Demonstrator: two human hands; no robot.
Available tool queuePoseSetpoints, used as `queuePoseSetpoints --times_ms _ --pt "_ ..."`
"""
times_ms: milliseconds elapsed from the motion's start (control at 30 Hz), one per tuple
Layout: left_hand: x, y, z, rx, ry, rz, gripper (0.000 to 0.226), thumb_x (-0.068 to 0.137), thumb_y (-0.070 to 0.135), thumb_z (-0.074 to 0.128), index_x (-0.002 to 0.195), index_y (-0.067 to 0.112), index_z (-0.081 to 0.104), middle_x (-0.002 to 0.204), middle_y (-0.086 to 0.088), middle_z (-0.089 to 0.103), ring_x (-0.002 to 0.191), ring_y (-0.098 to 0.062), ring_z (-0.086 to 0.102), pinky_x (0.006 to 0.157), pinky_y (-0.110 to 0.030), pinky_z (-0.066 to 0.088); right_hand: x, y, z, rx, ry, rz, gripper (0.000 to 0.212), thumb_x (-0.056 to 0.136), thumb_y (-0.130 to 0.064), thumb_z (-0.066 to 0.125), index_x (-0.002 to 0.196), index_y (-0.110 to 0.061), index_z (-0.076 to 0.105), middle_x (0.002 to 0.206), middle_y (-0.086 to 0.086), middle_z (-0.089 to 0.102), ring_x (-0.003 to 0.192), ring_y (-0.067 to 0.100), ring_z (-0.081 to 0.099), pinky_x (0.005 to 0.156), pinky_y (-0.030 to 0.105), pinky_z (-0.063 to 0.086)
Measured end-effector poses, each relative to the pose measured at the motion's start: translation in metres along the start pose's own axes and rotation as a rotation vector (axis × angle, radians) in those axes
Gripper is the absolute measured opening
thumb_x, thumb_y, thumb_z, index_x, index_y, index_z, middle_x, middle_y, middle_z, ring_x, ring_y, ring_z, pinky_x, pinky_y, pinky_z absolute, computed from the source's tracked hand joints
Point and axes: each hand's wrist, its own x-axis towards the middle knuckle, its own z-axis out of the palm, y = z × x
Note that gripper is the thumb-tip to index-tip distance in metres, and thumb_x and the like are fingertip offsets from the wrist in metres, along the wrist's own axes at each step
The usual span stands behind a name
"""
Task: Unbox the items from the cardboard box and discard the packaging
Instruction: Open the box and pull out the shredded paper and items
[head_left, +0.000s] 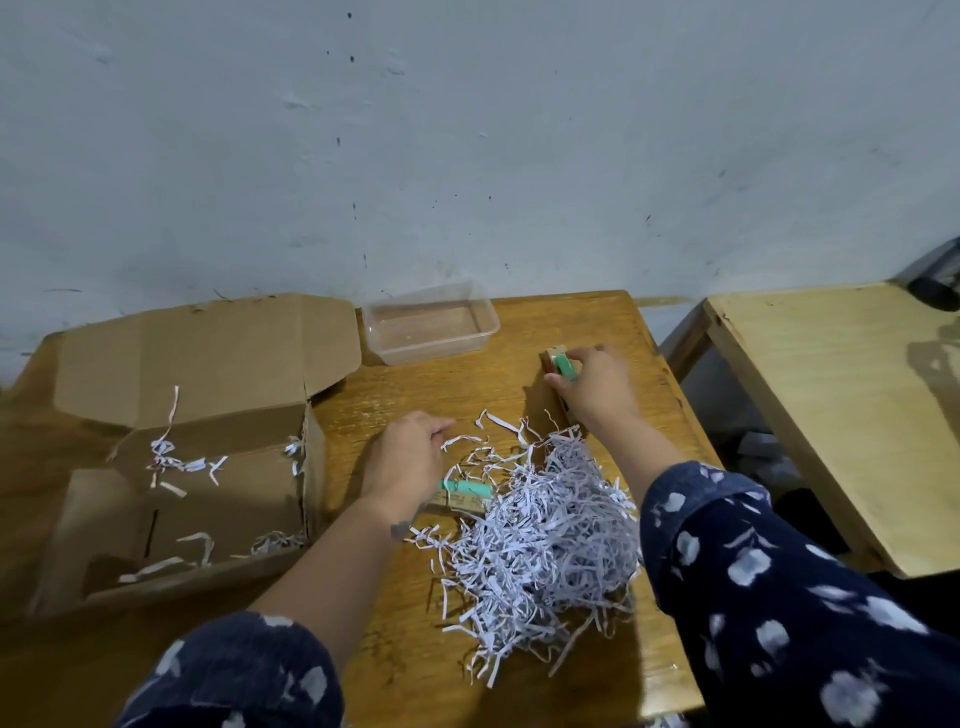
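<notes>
Right hand (597, 387) grasps green-and-brown item (560, 366); I set it flat beyond shredded paper (545, 540). Left hand (408, 454) relaxed, empty, second item (462, 493) just beneath; cardboard box (197, 467) leftward.

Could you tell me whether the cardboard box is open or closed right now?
Open: the cardboard box has its lid flap folded back, showing only stray paper shreds inside.

Bare wooden counter (431, 395) strip between open brown cardboard box (197, 467) at left and heap of white shredded paper (550, 535) at right: passable. Clear rectangular plastic container (431, 327) blocks far edge by wall. Near edge below heap free. Small green-and-cardboard packet (462, 493) half buried at heap's left margin.
</notes>
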Motion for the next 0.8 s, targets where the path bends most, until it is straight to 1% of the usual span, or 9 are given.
queuePoseSetpoints --times_ms 67,133,200,267,367,467,533,667,800 --pt "-0.009 -0.003 -0.004 -0.008 0.026 0.02 0.032 0.097 0.014 0.047 0.122 0.026 0.063 0.118 0.01 0.061 0.083 -0.005 0.057 0.068 -0.021 0.05 -0.015 -0.011 -0.003 0.03 -0.002 -0.102 0.036 0.088 -0.022 0.064 0.123 -0.013 0.06 0.128 0.007 0.056 0.108 0.022 0.058 0.093 0.032 0.052" --pt "-0.021 -0.007 -0.007 -0.016 0.023 0.053 0.031 0.098 0.017 0.046 0.124 0.026 0.061 0.119 0.01 0.059 0.086 -0.003 0.056 0.07 -0.021 0.05 -0.037 -0.023 0.0 0.083 -0.132 -0.239 0.024 0.09 -0.017 0.061 0.113 -0.015 0.066 0.113 0.002 0.067 0.092 0.013 0.063 0.086 0.025 0.053" --pt "-0.032 -0.013 -0.007 0.011 -0.012 0.095 0.031 0.1 0.024 0.043 0.126 0.027 0.058 0.122 0.009 0.059 0.096 -0.009 0.057 0.083 -0.03 0.051 -0.064 -0.034 0.008 0.109 -0.345 -0.348 0.018 0.089 -0.016 0.062 0.105 -0.016 0.069 0.101 -0.002 0.07 0.078 0.006 0.062 0.077 0.02 0.053" --pt "-0.04 -0.02 -0.007 0.092 -0.049 0.113 0.034 0.101 0.032 0.039 0.132 0.029 0.052 0.131 0.007 0.056 0.114 -0.014 0.053 0.098 -0.038 0.044 -0.085 -0.04 0.019 0.069 -0.479 -0.415 0.015 0.086 -0.016 0.065 0.1 -0.016 0.071 0.097 0.001 0.072 0.079 0.01 0.064 0.076 0.023 0.052" --pt "-0.054 -0.03 -0.008 0.204 -0.068 0.102 0.049 0.099 0.046 0.033 0.144 0.027 0.036 0.15 0.007 0.037 0.141 -0.014 0.029 0.115 -0.04 0.021 -0.099 -0.041 0.029 -0.046 -0.497 -0.459 0.022 0.086 -0.019 0.064 0.106 -0.013 0.071 0.102 0.006 0.072 0.09 0.019 0.065 0.076 0.024 0.047" --pt "-0.067 -0.04 -0.003 0.224 -0.128 0.079 0.075 0.093 0.065 0.028 0.153 0.022 0.013 0.16 0.008 0.011 0.147 -0.01 0.004 0.12 -0.037 0.001 -0.101 -0.04 0.027 -0.099 -0.543 -0.418 0.032 0.09 -0.027 0.061 0.119 -0.014 0.065 0.117 0.006 0.068 0.101 0.021 0.063 0.083 0.025 0.046" --pt "-0.074 -0.046 0.002 0.248 -0.151 0.072 0.088 0.087 0.073 0.027 0.153 0.021 0.0 0.16 0.009 -0.003 0.147 -0.008 -0.007 0.117 -0.035 -0.009 -0.102 -0.04 0.027 -0.159 -0.592 -0.443 0.031 0.091 -0.029 0.058 0.118 -0.015 0.067 0.115 0.006 0.069 0.095 0.021 0.063 0.081 0.027 0.047" --pt "-0.076 -0.048 0.006 0.278 -0.158 0.065 0.089 0.089 0.068 0.03 0.152 0.019 -0.011 0.16 0.006 -0.012 0.145 -0.009 -0.016 0.118 -0.038 -0.011 -0.105 -0.044 0.025 -0.174 -0.608 -0.457 0.023 0.089 -0.026 0.062 0.107 -0.015 0.072 0.1 0.004 0.072 0.081 0.019 0.063 0.069 0.025 0.045" --pt "-0.076 -0.046 0.002 0.269 -0.173 0.065 0.087 0.09 0.064 0.035 0.153 0.02 -0.006 0.16 0.007 -0.01 0.146 -0.01 -0.014 0.119 -0.039 -0.009 -0.106 -0.047 0.025 -0.137 -0.599 -0.413 0.021 0.083 -0.024 0.071 0.102 -0.013 0.07 0.097 0.003 0.07 0.079 0.015 0.061 0.067 0.025 0.046"
